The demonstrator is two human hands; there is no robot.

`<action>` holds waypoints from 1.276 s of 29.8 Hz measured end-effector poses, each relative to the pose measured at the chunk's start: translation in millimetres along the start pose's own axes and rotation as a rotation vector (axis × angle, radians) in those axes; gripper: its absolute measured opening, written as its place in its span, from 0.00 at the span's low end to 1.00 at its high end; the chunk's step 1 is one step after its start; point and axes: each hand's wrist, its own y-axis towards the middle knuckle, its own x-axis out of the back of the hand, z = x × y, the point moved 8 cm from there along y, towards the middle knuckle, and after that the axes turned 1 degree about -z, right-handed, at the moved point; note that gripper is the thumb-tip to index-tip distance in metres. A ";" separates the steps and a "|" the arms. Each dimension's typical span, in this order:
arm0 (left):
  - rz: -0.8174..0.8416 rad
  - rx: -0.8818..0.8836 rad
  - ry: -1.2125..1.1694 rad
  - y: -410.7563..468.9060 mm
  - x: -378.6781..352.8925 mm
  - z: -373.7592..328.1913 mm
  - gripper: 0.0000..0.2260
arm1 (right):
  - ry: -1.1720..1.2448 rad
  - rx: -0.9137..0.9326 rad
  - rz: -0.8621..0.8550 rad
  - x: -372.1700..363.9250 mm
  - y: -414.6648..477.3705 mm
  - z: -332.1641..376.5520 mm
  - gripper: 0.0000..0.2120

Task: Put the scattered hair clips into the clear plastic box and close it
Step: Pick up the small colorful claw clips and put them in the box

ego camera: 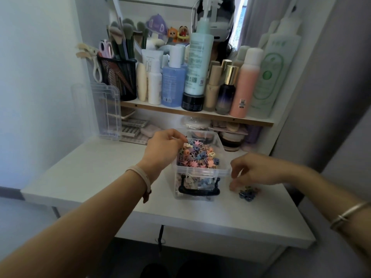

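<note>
The clear plastic box with a black handle stands open on the white desk, filled with many small pastel hair clips. My left hand hovers over the box's left rim, fingers curled at the top of the pile; whether it holds a clip is hidden. My right hand is just right of the box, fingers bent downward over a small cluster of loose blue clips on the desk. The box's clear lid leans upright at the back left.
A shelf behind the box carries bottles, a black mesh cup of brushes and small toys. Compacts and lash trays lie under the shelf. The wall is at the left, and the desk's front edge is near me.
</note>
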 end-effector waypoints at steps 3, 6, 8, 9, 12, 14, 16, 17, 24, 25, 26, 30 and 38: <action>0.004 -0.001 0.004 0.8 -0.6 0.5 0.13 | -0.098 -0.001 -0.022 -7.3 5.6 1.4 0.09; 0.003 0.001 0.002 1.7 0.0 1.5 0.13 | -0.123 -0.002 -0.086 -6.0 9.6 0.3 0.09; 0.003 -0.001 0.007 1.3 0.2 1.9 0.13 | -0.116 0.027 -0.135 -1.3 10.3 1.5 0.08; 0.005 -0.001 0.008 1.1 -0.1 2.0 0.13 | -0.113 0.038 -0.175 4.2 9.9 1.2 0.06; 0.009 -0.008 0.008 1.5 -0.3 2.1 0.13 | -0.061 0.040 -0.219 18.5 5.0 -2.3 0.04; 0.010 -0.009 0.011 1.8 0.5 2.3 0.13 | -0.078 0.013 -0.127 12.8 4.1 -6.2 0.06; 0.014 -0.010 0.008 2.1 -0.2 2.3 0.13 | -0.142 -0.021 -0.064 4.0 3.4 -8.6 0.09; 0.016 -0.010 0.010 1.8 -0.1 2.1 0.13 | -0.170 -0.027 -0.059 1.4 3.9 -8.2 0.09; 0.021 -0.004 0.012 1.1 -0.4 2.2 0.13 | -0.216 0.030 -0.270 17.4 6.6 2.5 0.10; 0.019 -0.003 0.010 0.8 -0.3 2.2 0.13 | -0.157 0.048 -0.377 30.0 3.6 7.3 0.10; 0.015 -0.001 0.010 0.6 -0.2 2.1 0.13 | -0.065 0.074 -0.509 45.9 -1.5 12.5 0.09; 0.018 0.004 0.011 0.3 -1.2 1.5 0.13 | 0.272 0.238 -0.843 92.1 -24.1 42.0 0.08; 0.026 0.025 0.000 -0.3 -0.3 2.4 0.13 | 0.247 0.158 -0.643 80.9 -7.5 30.5 0.15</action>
